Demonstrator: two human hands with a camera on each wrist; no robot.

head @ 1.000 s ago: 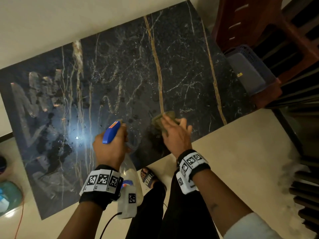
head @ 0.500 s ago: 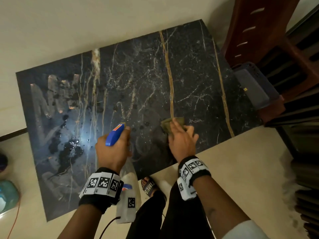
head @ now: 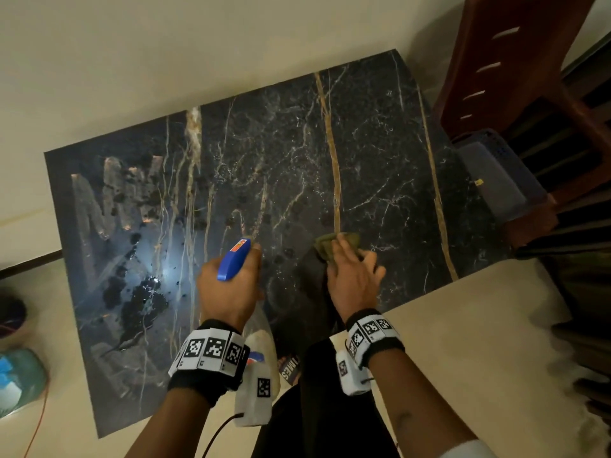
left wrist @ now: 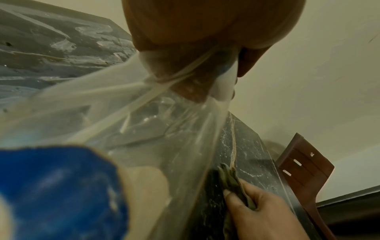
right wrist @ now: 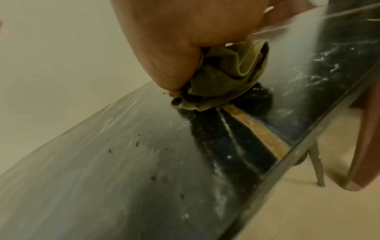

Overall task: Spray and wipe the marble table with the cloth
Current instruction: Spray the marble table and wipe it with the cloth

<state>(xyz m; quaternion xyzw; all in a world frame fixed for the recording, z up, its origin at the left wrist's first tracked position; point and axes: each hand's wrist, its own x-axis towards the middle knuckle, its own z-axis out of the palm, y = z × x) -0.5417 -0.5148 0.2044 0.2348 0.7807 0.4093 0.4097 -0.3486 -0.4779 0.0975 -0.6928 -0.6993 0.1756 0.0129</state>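
Cloth: crumpled olive-green cloth (head: 334,246) lies on black veined marble table (head: 380,166), under right hand (head: 353,279), whose fingers clutch it.
Left hand (head: 228,292): grips clear blue-headed spray bottle (head: 235,258) beside it.

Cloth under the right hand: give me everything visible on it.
The cloth is olive-green fabric, bunched into crumpled folds rather than spread flat. It sits on the dark marble table near the front edge, over a tan vein. The right hand presses on it, fingers curled round the bunch. The tabletop beside it carries dark specks.
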